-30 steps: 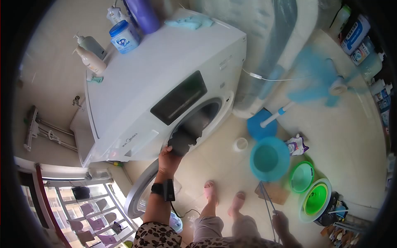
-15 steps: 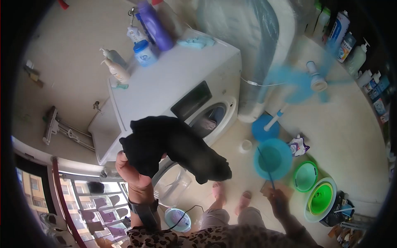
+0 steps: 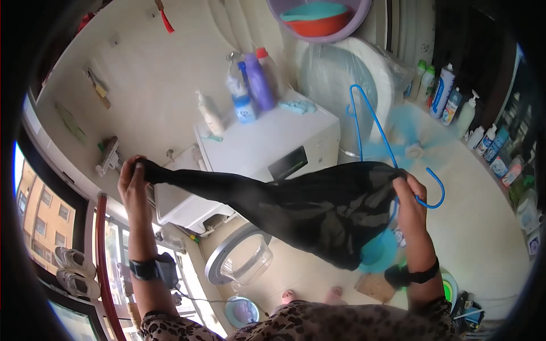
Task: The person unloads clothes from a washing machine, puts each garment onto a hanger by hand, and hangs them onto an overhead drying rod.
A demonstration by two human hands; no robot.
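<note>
A thin, partly see-through black garment (image 3: 307, 210) is stretched out in mid-air between my hands. My left hand (image 3: 132, 181) is closed on its narrow, twisted end, which looks like a sleeve or a leg. At the wide end, my right hand (image 3: 410, 196) grips the fabric's edge together with a blue clothes hanger (image 3: 376, 122). The hanger's hook points right, past my fingers, and its looped frame rises above the cloth. Which kind of garment it is, I cannot tell. Behind it stands a white washing machine (image 3: 301, 128), its round door (image 3: 236, 250) hanging open.
Bottles, including a purple detergent bottle (image 3: 259, 85), stand on the machine. A fan (image 3: 414, 149) spins at the right, near a row of bottles (image 3: 443, 94). On the floor are a turquoise basin (image 3: 380, 253) and a small tub (image 3: 242, 311); shoes (image 3: 77, 273) are at the left.
The bunched black garment is now spread wide. My left hand moved up and left; my right hand came up from the lower right with the hanger and grips the cloth. The view has tilted upward.
</note>
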